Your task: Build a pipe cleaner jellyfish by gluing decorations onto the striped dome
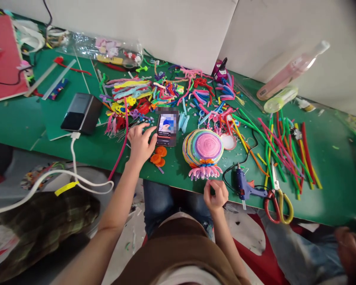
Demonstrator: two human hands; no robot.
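Note:
My left hand (140, 143) rests on the green table (17, 122) with fingers spread, its thumb touching the left edge of a phone (167, 128) that lies flat. Small orange coiled discs (158, 156) sit just right of that hand. My right hand (216, 195) is curled closed at the table's front edge, below a round multicoloured pipe-cleaner coil (203, 147) with pink frills (204, 172). I cannot make out anything in its fingers.
A heap of coloured pipe cleaners (166, 89) covers the middle. Long straight stems (284, 154) lie at right, beside a blue glue gun (247, 187), scissors (280, 198) and two bottles (290, 73). A black power bank (81, 113) with a white cable (74, 158) sits at left.

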